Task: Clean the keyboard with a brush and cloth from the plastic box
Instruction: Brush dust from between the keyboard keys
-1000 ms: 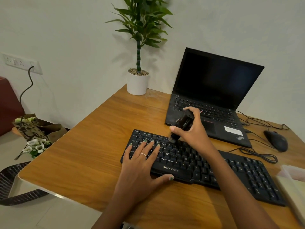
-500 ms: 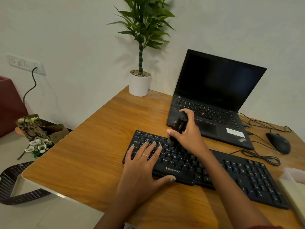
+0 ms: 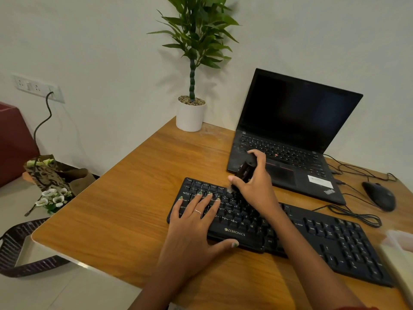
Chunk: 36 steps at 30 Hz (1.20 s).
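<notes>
Black plastic corded keyboard [image 3: 290, 233] is steadied by the left hand [image 3: 196, 222], fingers spread flat; a small black brush [image 3: 244, 170] is gripped by the right hand's [image 3: 254, 186] curled fingers.

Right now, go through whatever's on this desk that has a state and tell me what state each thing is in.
Laptop: lid open, screen dark.
Keyboard: flat on desk, left hand pressing it.
Brush: in right hand, bristles on keys.
Mouse: idle beside laptop.
Plastic box: mostly cut off by the frame edge.
Wall socket: cable plugged in.
</notes>
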Each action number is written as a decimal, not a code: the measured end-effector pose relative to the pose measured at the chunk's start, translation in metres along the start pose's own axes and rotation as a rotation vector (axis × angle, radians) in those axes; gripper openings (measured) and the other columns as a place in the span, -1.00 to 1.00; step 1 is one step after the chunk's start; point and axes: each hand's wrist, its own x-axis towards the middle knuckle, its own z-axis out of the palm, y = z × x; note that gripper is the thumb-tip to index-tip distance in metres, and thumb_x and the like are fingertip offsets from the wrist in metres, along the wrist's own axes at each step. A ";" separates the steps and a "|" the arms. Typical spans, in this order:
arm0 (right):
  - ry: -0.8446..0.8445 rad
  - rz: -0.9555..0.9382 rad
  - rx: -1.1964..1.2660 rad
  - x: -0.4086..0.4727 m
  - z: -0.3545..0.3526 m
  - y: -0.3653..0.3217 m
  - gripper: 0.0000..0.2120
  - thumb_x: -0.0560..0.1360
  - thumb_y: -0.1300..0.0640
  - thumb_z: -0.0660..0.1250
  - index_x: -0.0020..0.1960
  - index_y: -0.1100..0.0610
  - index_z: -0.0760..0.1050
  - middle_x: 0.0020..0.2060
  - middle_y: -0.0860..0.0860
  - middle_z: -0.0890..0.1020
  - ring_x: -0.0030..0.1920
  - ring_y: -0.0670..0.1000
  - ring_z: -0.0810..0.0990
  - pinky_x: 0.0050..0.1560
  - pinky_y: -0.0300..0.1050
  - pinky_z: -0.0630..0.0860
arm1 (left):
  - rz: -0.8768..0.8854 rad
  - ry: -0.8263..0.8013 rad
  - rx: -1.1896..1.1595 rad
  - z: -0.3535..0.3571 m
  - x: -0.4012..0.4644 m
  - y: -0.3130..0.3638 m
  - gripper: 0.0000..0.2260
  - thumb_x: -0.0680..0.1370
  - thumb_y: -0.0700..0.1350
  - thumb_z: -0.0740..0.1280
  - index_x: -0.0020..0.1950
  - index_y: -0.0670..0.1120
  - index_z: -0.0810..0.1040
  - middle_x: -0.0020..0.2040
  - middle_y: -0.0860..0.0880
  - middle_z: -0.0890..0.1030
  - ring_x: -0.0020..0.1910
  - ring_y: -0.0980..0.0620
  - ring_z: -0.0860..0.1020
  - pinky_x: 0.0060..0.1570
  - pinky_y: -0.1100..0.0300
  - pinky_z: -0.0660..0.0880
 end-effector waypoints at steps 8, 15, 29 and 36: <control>0.035 0.020 0.019 -0.004 -0.012 0.006 -0.34 0.39 0.17 0.48 0.32 -0.02 0.15 -0.03 -0.05 0.48 -0.04 -0.04 0.52 -0.10 -0.21 0.47 | -0.020 -0.049 -0.017 -0.004 0.000 0.002 -0.15 0.42 0.57 -0.09 0.48 0.04 0.35 0.47 0.01 0.36 0.47 0.01 0.29 0.44 -0.16 0.11; 0.013 -0.011 -0.053 -0.011 -0.012 -0.004 -0.32 0.40 0.15 0.47 0.33 -0.05 0.13 0.07 -0.01 0.48 -0.01 -0.04 0.53 -0.08 -0.15 0.53 | -0.041 -0.090 -0.004 -0.015 0.001 0.005 0.00 0.24 0.61 -0.40 0.57 0.14 -0.04 0.58 0.11 -0.04 0.54 0.13 -0.12 0.47 -0.03 -0.28; -0.192 0.093 0.118 -0.019 -0.035 -0.011 -0.41 0.39 0.13 0.47 0.24 -0.05 0.19 -0.08 -0.05 0.48 -0.08 -0.04 0.55 -0.17 -0.22 0.52 | -0.053 -0.152 0.034 -0.016 0.002 0.005 -0.02 0.23 0.59 -0.39 0.57 0.16 -0.14 0.58 0.13 -0.12 0.54 0.14 -0.20 0.48 -0.06 -0.28; -0.063 0.038 0.057 -0.024 -0.029 -0.013 -0.39 0.38 0.12 0.48 0.26 -0.03 0.17 -0.09 -0.06 0.50 -0.09 -0.06 0.55 -0.20 -0.26 0.48 | -0.057 -0.135 0.014 -0.017 0.001 0.006 0.01 0.21 0.60 -0.44 0.57 0.16 -0.11 0.58 0.13 -0.10 0.54 0.15 -0.19 0.48 -0.04 -0.29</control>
